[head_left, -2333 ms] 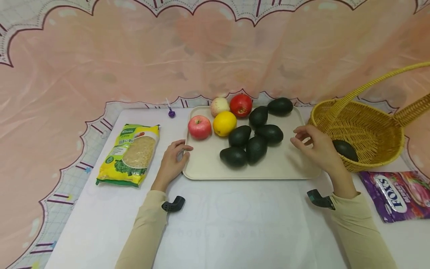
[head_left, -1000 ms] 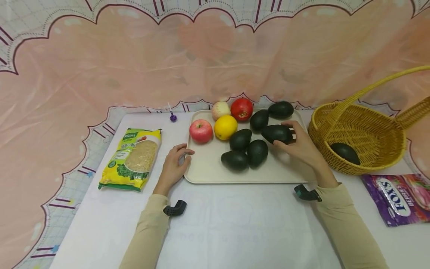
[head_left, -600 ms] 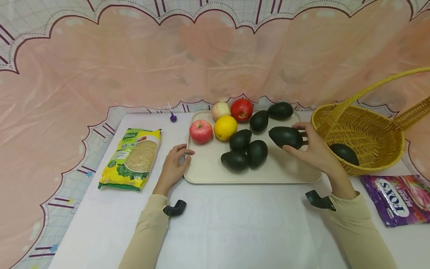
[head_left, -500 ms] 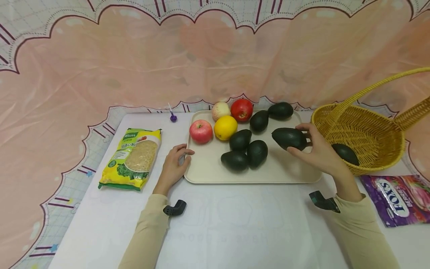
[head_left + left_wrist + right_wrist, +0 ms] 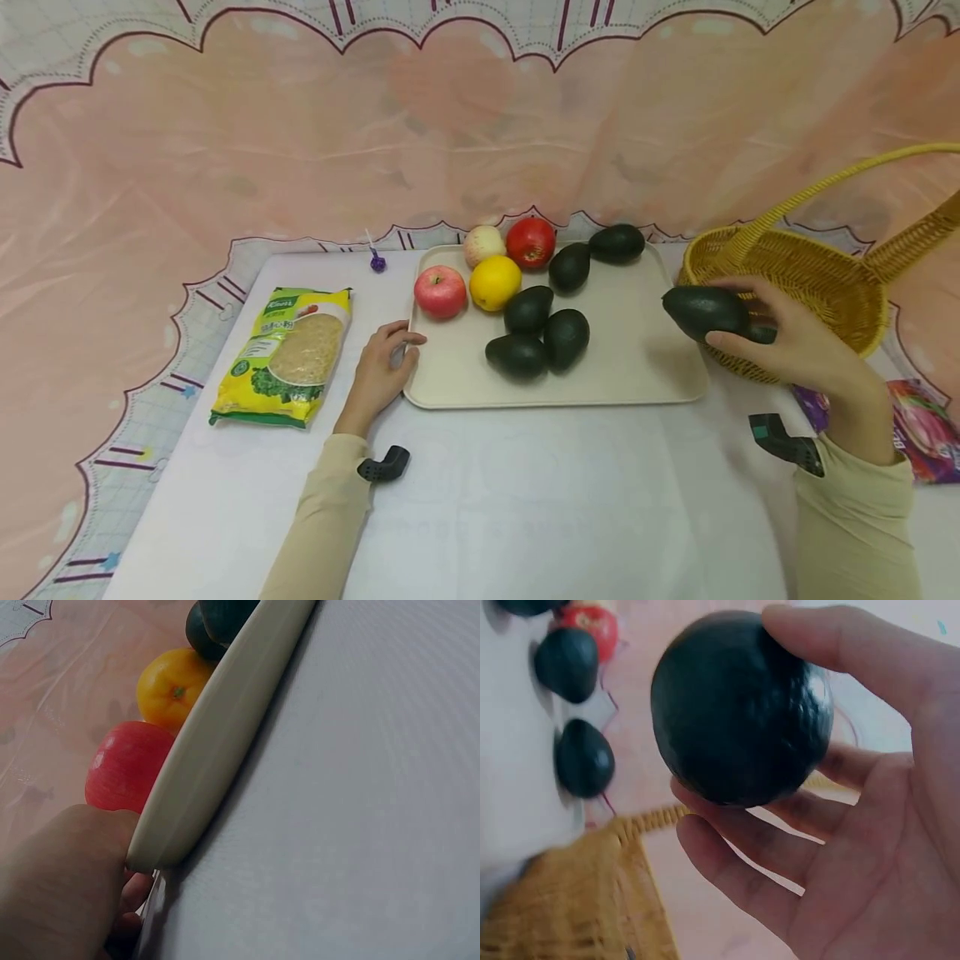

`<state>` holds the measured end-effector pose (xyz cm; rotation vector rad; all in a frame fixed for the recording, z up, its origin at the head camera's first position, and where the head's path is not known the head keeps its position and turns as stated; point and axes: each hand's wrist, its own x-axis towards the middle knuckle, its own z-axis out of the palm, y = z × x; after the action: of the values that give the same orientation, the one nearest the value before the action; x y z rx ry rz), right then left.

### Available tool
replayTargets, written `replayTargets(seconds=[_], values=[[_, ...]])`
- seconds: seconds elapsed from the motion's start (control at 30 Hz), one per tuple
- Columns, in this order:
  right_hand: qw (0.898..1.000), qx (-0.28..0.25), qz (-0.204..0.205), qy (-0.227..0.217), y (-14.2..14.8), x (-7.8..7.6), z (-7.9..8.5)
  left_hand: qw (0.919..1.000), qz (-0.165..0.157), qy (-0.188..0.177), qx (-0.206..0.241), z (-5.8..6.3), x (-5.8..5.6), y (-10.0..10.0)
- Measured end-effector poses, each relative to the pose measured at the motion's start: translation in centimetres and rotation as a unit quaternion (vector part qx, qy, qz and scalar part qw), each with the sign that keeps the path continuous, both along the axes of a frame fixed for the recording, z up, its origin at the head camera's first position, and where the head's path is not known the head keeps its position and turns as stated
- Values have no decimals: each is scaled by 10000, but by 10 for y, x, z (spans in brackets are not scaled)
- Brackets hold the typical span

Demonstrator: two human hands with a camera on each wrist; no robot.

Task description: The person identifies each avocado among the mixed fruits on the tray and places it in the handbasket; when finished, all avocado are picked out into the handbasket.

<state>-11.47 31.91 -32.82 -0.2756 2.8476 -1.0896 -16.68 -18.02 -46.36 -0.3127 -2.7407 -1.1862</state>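
Observation:
My right hand (image 5: 802,342) holds a dark green avocado (image 5: 705,312) between thumb and curled fingers, above the near-left rim of the yellow wicker basket (image 5: 847,292). The right wrist view shows the held avocado (image 5: 739,709) end-on, the thumb over it and fingers beneath. Part of another avocado (image 5: 762,332) shows in the basket, behind the right hand. At the left edge of the cream tray (image 5: 637,367), my left hand (image 5: 381,367) grips the rim, with fingers curled beside it in the left wrist view. Several avocados (image 5: 566,339) lie on the tray.
Also on the tray are a pink apple (image 5: 440,292), a yellow fruit (image 5: 495,283), a red fruit (image 5: 531,242) and a pale fruit (image 5: 483,246). A yellow Knorr bag (image 5: 285,358) and a purple lollipop (image 5: 377,263) lie left; a purple candy bag (image 5: 926,433) lies right, partly covered.
My right hand has taken an avocado off the tray and carried it right to the basket. The left hand has stayed at the tray's edge.

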Motion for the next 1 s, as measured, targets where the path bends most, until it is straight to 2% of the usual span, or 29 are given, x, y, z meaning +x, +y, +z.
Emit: replayTargets(seconds=[0.33,0.6,0.8,1.0], values=[[9990,90,-319,293,32,1,-10,10000,18,-73,13,-1,0,-1],[9984,113,-538,162,46,0,-14,10000,-23,-25,3,-1,-1,-1],[9981,-162,-578,121,57,0,-21,10000,-32,-26,20,-1,-1,-1],[9959,-129,-892,-123,70,1,-24,10000,-34,-31,34,0,0,-1]])
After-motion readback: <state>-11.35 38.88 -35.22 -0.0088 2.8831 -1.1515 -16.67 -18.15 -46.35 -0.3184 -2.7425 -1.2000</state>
